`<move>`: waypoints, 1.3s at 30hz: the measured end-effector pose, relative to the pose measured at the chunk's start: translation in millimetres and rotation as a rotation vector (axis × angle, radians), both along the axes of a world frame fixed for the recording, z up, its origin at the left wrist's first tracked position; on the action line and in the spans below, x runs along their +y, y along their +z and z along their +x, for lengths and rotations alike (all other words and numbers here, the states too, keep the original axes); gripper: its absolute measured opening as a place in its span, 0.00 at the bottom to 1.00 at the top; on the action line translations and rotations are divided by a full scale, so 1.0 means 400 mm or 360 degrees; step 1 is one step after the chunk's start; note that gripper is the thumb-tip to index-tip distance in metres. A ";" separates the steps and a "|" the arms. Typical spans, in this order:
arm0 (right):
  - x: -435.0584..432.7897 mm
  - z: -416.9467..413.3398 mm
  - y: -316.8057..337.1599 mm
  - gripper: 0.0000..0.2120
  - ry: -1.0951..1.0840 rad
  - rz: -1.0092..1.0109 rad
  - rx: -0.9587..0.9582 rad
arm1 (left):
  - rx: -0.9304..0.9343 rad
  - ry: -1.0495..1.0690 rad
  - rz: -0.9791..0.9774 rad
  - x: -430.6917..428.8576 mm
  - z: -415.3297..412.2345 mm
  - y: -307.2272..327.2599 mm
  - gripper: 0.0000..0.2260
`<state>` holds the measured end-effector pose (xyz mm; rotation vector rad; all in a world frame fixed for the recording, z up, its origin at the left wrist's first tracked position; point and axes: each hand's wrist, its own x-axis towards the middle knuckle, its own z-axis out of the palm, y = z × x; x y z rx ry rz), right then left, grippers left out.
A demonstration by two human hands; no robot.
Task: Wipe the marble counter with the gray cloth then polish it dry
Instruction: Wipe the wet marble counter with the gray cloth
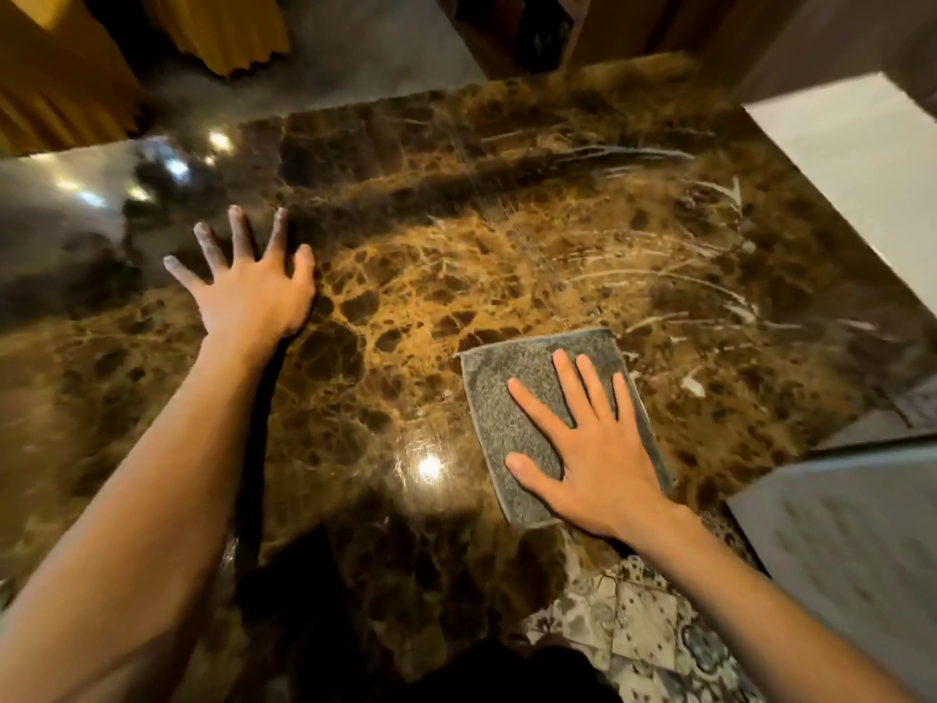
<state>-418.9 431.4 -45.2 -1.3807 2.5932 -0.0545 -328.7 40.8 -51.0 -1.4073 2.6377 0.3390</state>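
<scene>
Pressed flat with fingers spread, the right hand (593, 454) pins the gray cloth (527, 398) to the marble counter (405, 276) rather than gripping it, likely so the whole palm can drive the fabric across the stone. Beyond the cloth and to its right, pale curved wet streaks (674, 256) mark the surface, suggesting the wiping stage is under way and polishing not yet begun. Well to the cloth's left, the left hand (253, 291) rests open and empty on the counter, fingers splayed, probably bracing the person's lean. A ceiling-light glare (429, 467) shines just left of the cloth.
</scene>
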 end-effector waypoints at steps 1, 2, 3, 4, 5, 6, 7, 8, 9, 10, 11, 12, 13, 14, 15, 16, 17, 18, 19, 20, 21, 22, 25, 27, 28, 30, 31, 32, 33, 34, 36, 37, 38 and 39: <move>0.027 0.014 0.000 0.34 -0.0027 0.0002 -0.0003 | 0.0001 -0.0007 0.0006 0.001 0.000 0.002 0.30; 0.048 0.025 -0.001 0.34 -0.0048 0.0006 -0.0003 | 0.0004 -0.0007 0.0007 0.002 -0.001 0.005 0.30; 0.067 0.038 -0.003 0.34 -0.0070 0.0008 -0.0005 | 0.0002 -0.0011 0.0006 0.003 -0.002 0.007 0.30; 0.084 0.047 -0.004 0.34 -0.0091 0.0014 -0.0006 | 0.0001 -0.0014 0.0011 0.004 -0.002 0.010 0.30; 0.098 0.054 -0.005 0.34 -0.0106 0.0025 -0.0004 | 0.0003 -0.0015 0.0018 0.005 -0.002 0.012 0.29; 0.108 0.060 -0.005 0.34 -0.0123 0.0032 -0.0007 | 0.0003 -0.0020 0.0021 0.005 0.000 0.014 0.29; 0.115 0.063 -0.005 0.34 -0.0139 0.0035 -0.0012 | 0.0006 -0.0025 0.0021 0.006 0.001 0.014 0.29; 0.117 0.065 -0.004 0.34 -0.0154 0.0034 -0.0018 | 0.0010 -0.0028 0.0017 0.006 0.001 0.013 0.29; 0.116 0.064 -0.005 0.34 -0.0167 0.0032 -0.0018 | 0.0017 -0.0027 0.0013 0.006 0.001 0.013 0.29; 0.112 0.061 -0.005 0.34 -0.0173 0.0035 -0.0011 | 0.0025 -0.0028 0.0014 0.006 0.001 0.012 0.29; 0.104 0.053 -0.007 0.35 -0.0181 0.0038 -0.0002 | 0.0034 -0.0032 0.0011 0.005 0.001 0.009 0.29; 0.091 0.040 -0.008 0.35 -0.0197 0.0040 0.0002 | 0.0040 -0.0041 0.0006 0.005 0.001 0.008 0.29; 0.072 0.019 -0.008 0.35 -0.0215 0.0045 0.0003 | 0.0047 -0.0044 0.0001 0.003 0.002 0.006 0.29; 0.048 -0.007 -0.008 0.35 -0.0236 0.0050 0.0007 | 0.0051 -0.0042 -0.0001 0.001 0.004 0.004 0.29; 0.019 -0.039 -0.009 0.35 -0.0255 0.0058 0.0012 | 0.0056 -0.0044 -0.0005 0.000 0.003 0.002 0.29; -0.016 -0.075 -0.010 0.35 -0.0272 0.0069 0.0009 | 0.0060 -0.0048 -0.0012 -0.002 0.001 -0.001 0.30; -0.054 -0.110 -0.011 0.35 -0.0286 0.0070 -0.0005 | 0.0062 -0.0052 -0.0022 -0.001 0.002 -0.003 0.30; -0.100 -0.151 -0.010 0.35 -0.0292 0.0058 -0.0017 | 0.0065 -0.0050 -0.0031 -0.003 0.001 -0.005 0.30; -0.150 -0.193 -0.010 0.35 -0.0294 0.0050 -0.0023 | 0.0065 -0.0043 -0.0039 -0.004 0.000 -0.005 0.30; -0.203 -0.234 -0.012 0.35 -0.0285 0.0053 -0.0025 | 0.0066 -0.0032 -0.0048 -0.004 -0.001 -0.006 0.30; -0.260 -0.276 -0.013 0.36 -0.0270 0.0060 -0.0025 | 0.0065 -0.0021 -0.0051 -0.005 -0.004 -0.006 0.30; -0.314 -0.313 -0.015 0.36 -0.0262 0.0060 -0.0027 | 0.0059 -0.0018 -0.0049 -0.002 -0.007 -0.005 0.30; -0.492 -0.423 -0.014 0.37 -0.0229 0.0068 -0.0005 | 0.0072 0.0010 -0.0054 -0.008 -0.018 -0.010 0.29; -0.600 -0.486 -0.011 0.38 -0.0221 0.0109 -0.0025 | 0.0069 0.0015 -0.0074 -0.008 -0.023 -0.012 0.29; -0.652 -0.516 -0.008 0.38 -0.0226 0.0124 -0.0034 | 0.0069 0.0023 -0.0081 -0.010 -0.028 -0.014 0.28; -0.737 -0.566 -0.006 0.37 -0.0261 0.0121 -0.0033 | 0.0074 0.0048 -0.0095 -0.007 -0.031 -0.020 0.28; -0.774 -0.590 -0.004 0.37 -0.0268 0.0099 -0.0027 | 0.0080 0.0056 -0.0114 -0.006 -0.032 -0.024 0.28; -0.801 -0.611 -0.002 0.37 -0.0270 0.0080 -0.0026 | 0.0079 0.0054 -0.0135 -0.005 -0.030 -0.026 0.28; -0.829 -0.632 0.000 0.38 -0.0266 0.0066 -0.0023 | 0.0071 0.0053 -0.0148 -0.006 -0.030 -0.029 0.28; -0.854 -0.652 0.001 0.38 -0.0261 0.0057 -0.0019 | 0.0060 0.0054 -0.0154 -0.007 -0.029 -0.031 0.28; -0.892 -0.680 0.005 0.38 -0.0266 0.0058 -0.0019 | 0.0046 0.0059 -0.0155 -0.008 -0.029 -0.033 0.29; -0.905 -0.689 0.006 0.38 -0.0276 0.0060 -0.0024 | 0.0040 0.0065 -0.0146 -0.007 -0.029 -0.032 0.29; -0.916 -0.697 0.007 0.38 -0.0283 0.0063 -0.0023 | 0.0041 0.0076 -0.0139 -0.008 -0.031 -0.030 0.29; -0.922 -0.702 0.007 0.37 -0.0283 0.0066 -0.0019 | 0.0044 0.0086 -0.0137 -0.010 -0.034 -0.029 0.29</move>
